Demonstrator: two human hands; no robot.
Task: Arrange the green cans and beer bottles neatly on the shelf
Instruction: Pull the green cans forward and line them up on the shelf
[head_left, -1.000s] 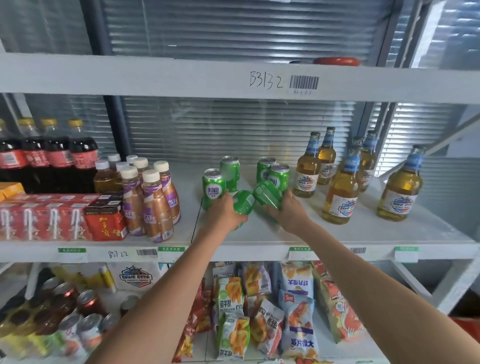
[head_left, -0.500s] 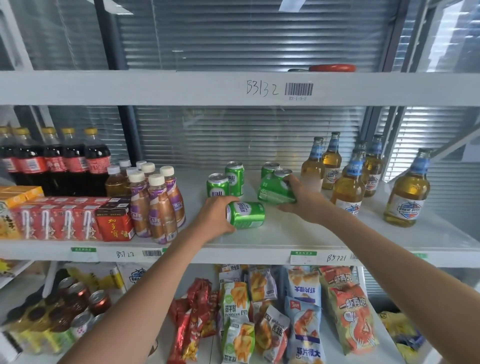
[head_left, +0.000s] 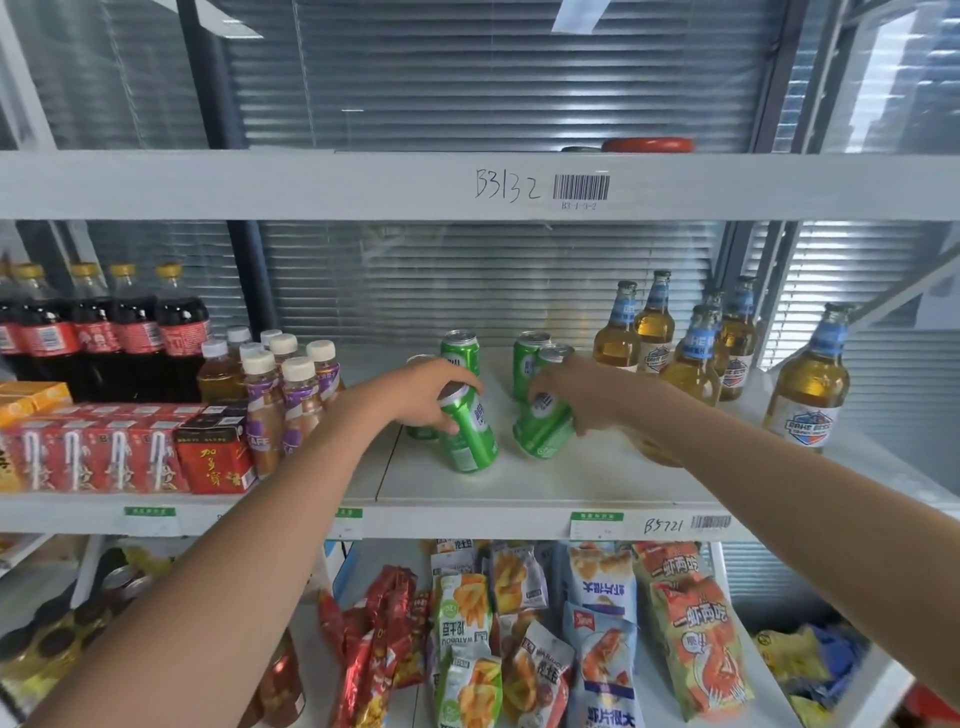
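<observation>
Green cans and beer bottles on the middle shelf (head_left: 545, 493)

2 green cans (head_left: 467, 434) (head_left: 543, 428) are tilted at the front; others (head_left: 460, 351) (head_left: 527, 358) stand upright behind. Amber, blue-necked beer bottles (head_left: 691, 358) (head_left: 808, 384) stand right.

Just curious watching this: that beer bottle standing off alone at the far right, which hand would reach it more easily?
The right hand, probably. It is on the bottle side of the shelf, nearer the lone beer bottle. But it grips a tilted green can, which it must first set down.
</observation>
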